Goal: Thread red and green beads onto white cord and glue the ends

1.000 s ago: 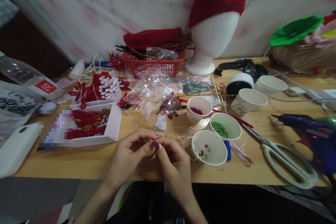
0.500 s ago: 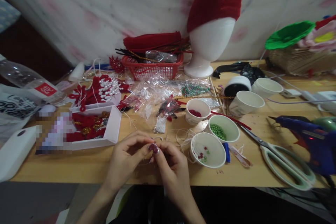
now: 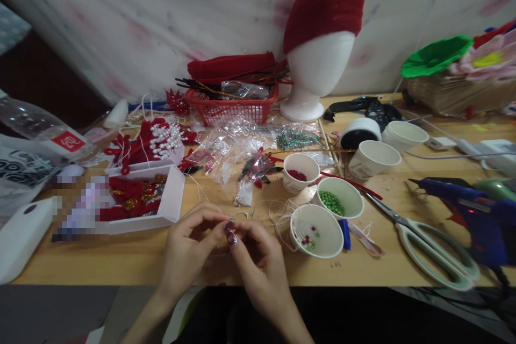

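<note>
At the lower centre of the frame, my left hand [image 3: 187, 247] and right hand [image 3: 262, 263] meet, thumbs and fingertips drawn together in a pinch. Whatever sits between them is hidden, so I cannot tell whether either grasps anything. A thin pale strand [image 3: 244, 215] shows just beyond my fingertips; whether it is held or lies on the table [image 3: 137, 258], I can't say.

Just right of my hands, the nearest paper cup [image 3: 332, 239] has a few loose red and green beads. Behind it, green beads [image 3: 332, 203] and red beads [image 3: 297, 175] fill the bottoms of two more cups, all unstrung as far as I can see. No finished piece shows at my fingers. At left, red and gold ornaments [image 3: 133, 193] in a white box [image 3: 172, 201] look already made up, I judge.
</note>
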The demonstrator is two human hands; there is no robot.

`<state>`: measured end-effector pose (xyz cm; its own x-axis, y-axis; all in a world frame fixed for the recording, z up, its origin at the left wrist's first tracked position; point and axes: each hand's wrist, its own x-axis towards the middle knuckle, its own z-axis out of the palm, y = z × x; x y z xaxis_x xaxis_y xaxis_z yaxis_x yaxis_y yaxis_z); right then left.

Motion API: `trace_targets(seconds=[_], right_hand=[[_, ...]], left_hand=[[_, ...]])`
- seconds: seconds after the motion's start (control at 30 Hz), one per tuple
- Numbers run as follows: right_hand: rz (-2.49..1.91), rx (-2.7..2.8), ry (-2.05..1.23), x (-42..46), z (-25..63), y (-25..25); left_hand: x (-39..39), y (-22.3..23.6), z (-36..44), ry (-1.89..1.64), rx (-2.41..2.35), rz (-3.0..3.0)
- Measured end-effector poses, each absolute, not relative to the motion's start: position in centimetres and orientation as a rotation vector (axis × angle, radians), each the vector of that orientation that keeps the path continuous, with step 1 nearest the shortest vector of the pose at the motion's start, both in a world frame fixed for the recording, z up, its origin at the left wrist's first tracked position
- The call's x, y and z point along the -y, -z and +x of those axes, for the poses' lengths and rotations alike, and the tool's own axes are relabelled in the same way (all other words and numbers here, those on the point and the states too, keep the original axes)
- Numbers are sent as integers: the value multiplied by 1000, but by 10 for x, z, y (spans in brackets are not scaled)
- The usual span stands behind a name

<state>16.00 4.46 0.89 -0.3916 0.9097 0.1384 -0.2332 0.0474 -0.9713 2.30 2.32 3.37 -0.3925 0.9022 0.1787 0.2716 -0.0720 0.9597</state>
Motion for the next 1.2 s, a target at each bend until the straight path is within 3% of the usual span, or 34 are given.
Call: trace_targets(seconds=[1.2], right_hand=[[-782, 1493, -1388, -47, 159, -5]], left_hand=[[-19, -21, 13, -1477, -1529, 1324]])
